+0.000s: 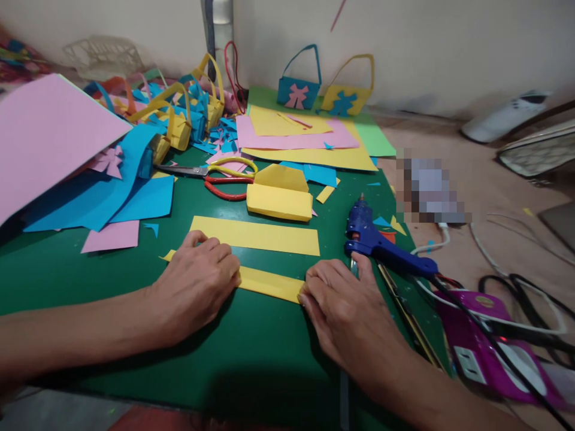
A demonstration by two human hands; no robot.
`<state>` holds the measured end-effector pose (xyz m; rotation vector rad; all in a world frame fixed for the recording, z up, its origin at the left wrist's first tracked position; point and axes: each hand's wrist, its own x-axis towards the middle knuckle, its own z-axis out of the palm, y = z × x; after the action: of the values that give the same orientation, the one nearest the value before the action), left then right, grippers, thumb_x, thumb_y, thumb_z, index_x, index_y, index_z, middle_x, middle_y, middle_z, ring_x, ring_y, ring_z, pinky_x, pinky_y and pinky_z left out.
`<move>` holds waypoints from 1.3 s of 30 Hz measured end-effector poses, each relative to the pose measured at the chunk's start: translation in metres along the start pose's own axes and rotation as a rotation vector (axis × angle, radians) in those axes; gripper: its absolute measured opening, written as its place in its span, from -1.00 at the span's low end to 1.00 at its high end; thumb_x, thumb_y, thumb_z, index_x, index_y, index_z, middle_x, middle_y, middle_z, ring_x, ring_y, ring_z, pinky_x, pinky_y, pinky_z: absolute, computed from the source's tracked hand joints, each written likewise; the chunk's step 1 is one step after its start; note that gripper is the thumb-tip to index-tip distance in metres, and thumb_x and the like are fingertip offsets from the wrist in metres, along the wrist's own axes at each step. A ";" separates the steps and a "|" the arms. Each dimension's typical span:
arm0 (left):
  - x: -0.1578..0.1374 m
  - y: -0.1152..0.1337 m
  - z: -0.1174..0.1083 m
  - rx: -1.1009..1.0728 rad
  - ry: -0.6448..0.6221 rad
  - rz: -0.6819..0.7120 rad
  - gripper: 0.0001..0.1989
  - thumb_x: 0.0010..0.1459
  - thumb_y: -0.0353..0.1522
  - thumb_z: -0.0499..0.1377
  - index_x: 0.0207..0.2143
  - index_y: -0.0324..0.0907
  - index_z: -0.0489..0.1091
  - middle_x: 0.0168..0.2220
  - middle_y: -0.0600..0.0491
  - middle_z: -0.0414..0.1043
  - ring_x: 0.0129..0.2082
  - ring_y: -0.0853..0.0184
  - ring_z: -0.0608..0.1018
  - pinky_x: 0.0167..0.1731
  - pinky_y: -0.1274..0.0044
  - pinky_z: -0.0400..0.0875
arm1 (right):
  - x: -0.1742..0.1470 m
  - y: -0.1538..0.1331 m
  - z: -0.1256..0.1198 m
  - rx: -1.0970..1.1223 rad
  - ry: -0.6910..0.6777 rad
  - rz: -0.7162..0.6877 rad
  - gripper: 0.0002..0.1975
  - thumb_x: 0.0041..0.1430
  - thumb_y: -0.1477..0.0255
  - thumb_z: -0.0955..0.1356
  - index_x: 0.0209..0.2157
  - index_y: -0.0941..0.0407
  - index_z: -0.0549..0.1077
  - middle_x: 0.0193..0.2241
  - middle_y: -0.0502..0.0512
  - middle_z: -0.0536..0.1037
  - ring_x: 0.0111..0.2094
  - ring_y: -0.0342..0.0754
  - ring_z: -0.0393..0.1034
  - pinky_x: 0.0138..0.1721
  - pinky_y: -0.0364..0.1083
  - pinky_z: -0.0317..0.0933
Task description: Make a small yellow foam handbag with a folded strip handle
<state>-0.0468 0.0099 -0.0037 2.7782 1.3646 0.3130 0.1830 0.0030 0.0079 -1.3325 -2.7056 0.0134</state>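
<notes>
A narrow yellow paper strip [268,284] lies along the green tabletop, pinched at its two ends. My left hand [200,272] is closed on its left part, fingertips pressed down. On the right end, my right hand [339,296] grips the strip with thumb and curled fingers. Just beyond it rests a wider, flat yellow paper strip [269,236]. Farther back sits a folded yellow paper box [279,202] with its flap raised. A blue glue gun [372,239] stands close past my right hand. Under that hand runs a thin metallic strip [344,395], partly hidden.
Scissors [206,172] with red and yellow handles lie behind the strips. Coloured sheets [305,131] and finished paper bags [299,90] fill the back; pink and blue paper [58,143] covers the left. Cables and a purple extension board [498,347] are at right.
</notes>
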 end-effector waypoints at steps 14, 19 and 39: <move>-0.001 -0.001 0.001 0.001 0.011 0.016 -0.74 0.21 -0.42 -0.03 -0.54 -0.19 0.28 -0.54 0.07 0.32 -0.50 0.29 0.34 -0.35 0.38 0.11 | -0.001 -0.002 0.003 -0.079 -0.015 -0.006 -0.82 0.06 0.63 0.23 -0.51 0.15 0.38 -0.47 0.09 0.42 -0.39 -0.03 0.20 -0.06 0.12 -0.06; -0.001 -0.002 0.002 0.001 0.017 0.010 -0.73 0.22 -0.41 -0.04 -0.54 -0.19 0.28 -0.54 0.06 0.32 -0.49 0.28 0.35 -0.35 0.38 0.11 | 0.000 -0.003 0.004 -0.092 0.005 -0.008 -0.83 0.07 0.62 0.24 -0.52 0.15 0.38 -0.48 0.10 0.42 -0.40 -0.02 0.21 -0.06 0.14 -0.04; -0.008 -0.017 0.000 -0.055 0.041 0.235 -0.70 0.26 -0.49 -0.11 -0.23 -0.06 0.38 -0.45 0.06 0.33 -0.44 0.30 0.32 -0.26 0.34 0.11 | 0.006 -0.016 -0.003 -0.267 0.001 -0.298 -0.54 0.14 0.50 0.26 0.09 -0.05 0.29 -0.45 0.03 0.38 -0.36 0.04 0.22 -0.02 0.27 -0.07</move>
<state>-0.0646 0.0138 -0.0071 2.9027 1.0185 0.4095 0.1666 -0.0019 0.0124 -0.9652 -2.9560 -0.3881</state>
